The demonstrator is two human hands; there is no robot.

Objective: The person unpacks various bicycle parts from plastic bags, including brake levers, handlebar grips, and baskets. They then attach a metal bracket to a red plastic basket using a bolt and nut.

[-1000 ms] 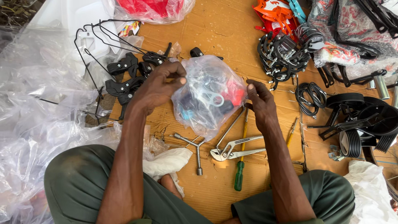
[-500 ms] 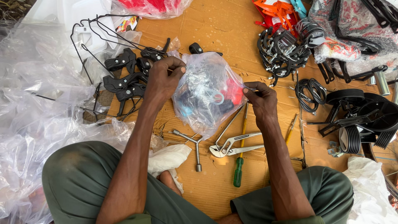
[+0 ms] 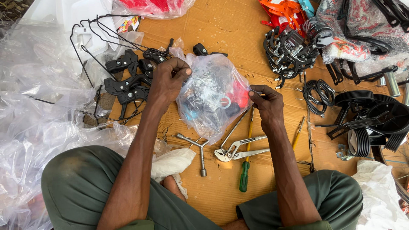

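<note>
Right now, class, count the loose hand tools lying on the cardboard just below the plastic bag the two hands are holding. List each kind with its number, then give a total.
Three-way wrench: 1
Pliers: 1
Green-handled screwdriver: 1
Yellow-handled screwdriver: 1
Total: 4
The left hand and right hand pinch the clear plastic bag above them.

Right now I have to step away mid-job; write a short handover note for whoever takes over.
Left hand: pinching the top left edge of the clear plastic bag of small parts.
Right hand: fingers pinching the bag's right edge.
Bag is held between both hands above the cardboard; pliers, green screwdriver and Y-shaped wrench lie below it.
Done: bag picked up.
Left: contents still inside, none taken out.
</note>
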